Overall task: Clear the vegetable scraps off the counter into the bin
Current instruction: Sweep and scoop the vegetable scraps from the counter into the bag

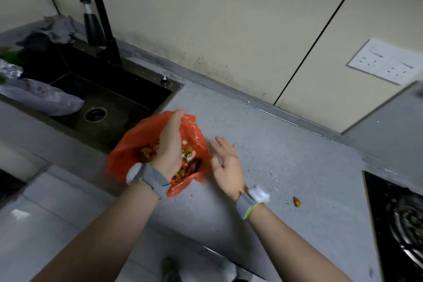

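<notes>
An orange plastic bag lies open on the grey counter beside the sink, with mixed vegetable scraps inside it. My left hand is over the bag's mouth with fingers straight, its fingertips at the bag's far rim. My right hand hovers open just right of the bag, fingers spread, holding nothing. One orange scrap sits alone on the counter to the right, with small dark specks around it.
A black sink with a black tap lies at the left, with a clear plastic bag draped over its edge. A gas hob is at the right. A wall socket is mounted behind.
</notes>
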The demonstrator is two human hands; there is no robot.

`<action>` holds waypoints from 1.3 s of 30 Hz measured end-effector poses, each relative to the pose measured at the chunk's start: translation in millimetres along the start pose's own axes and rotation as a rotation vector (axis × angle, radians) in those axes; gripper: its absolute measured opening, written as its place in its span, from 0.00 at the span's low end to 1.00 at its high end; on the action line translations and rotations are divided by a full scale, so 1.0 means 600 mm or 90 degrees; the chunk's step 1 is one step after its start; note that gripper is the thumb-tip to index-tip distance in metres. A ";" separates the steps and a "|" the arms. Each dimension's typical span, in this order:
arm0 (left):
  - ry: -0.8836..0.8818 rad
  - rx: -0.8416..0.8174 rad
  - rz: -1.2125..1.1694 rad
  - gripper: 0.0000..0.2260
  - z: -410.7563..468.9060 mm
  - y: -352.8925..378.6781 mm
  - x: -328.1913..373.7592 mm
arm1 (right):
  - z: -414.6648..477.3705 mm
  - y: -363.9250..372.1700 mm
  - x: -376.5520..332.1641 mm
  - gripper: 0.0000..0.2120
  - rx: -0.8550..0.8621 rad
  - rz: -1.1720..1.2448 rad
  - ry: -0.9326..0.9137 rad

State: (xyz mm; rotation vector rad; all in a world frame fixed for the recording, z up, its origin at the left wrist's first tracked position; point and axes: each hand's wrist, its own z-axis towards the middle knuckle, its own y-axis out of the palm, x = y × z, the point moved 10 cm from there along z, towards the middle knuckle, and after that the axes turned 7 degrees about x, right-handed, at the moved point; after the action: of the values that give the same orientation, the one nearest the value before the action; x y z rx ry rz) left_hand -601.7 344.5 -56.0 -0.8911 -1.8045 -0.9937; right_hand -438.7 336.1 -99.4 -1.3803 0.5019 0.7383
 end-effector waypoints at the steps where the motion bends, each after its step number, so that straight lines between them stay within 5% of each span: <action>1: 0.024 -0.014 0.058 0.20 -0.009 0.021 -0.003 | -0.010 -0.022 0.050 0.26 0.020 -0.010 0.050; 7: 0.260 -0.248 0.439 0.16 -0.057 0.168 -0.117 | -0.097 -0.157 0.313 0.24 0.076 -0.206 0.324; 13: 0.261 -0.373 0.973 0.23 -0.070 0.188 -0.314 | -0.183 -0.242 0.432 0.25 0.005 -0.346 0.485; 17: 0.175 -0.410 1.081 0.24 -0.072 0.161 -0.383 | -0.189 -0.236 0.442 0.22 -0.037 -0.310 0.467; 23: 0.246 -0.396 1.042 0.24 -0.087 0.167 -0.372 | -0.154 -0.197 0.411 0.13 -0.059 -0.221 0.406; 27: 0.395 -0.325 0.849 0.18 -0.119 0.184 -0.287 | -0.088 -0.146 0.333 0.03 -0.048 0.011 0.362; 31: 0.503 -0.159 0.816 0.16 -0.125 0.134 -0.214 | -0.010 -0.090 0.197 0.10 -0.034 0.225 0.286; 36: 0.416 0.157 0.740 0.13 -0.087 -0.010 -0.133 | 0.053 -0.019 -0.025 0.09 -0.046 0.333 0.081; 39: 0.273 0.292 0.679 0.12 -0.076 -0.089 -0.096 | 0.059 0.037 -0.110 0.14 -0.088 0.242 -0.006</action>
State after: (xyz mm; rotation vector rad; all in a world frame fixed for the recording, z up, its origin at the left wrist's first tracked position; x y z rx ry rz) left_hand -611.1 271.2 -109.3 -1.0393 -0.8870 -0.0524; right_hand -503.7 360.4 -62.7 -1.4247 0.7290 1.1032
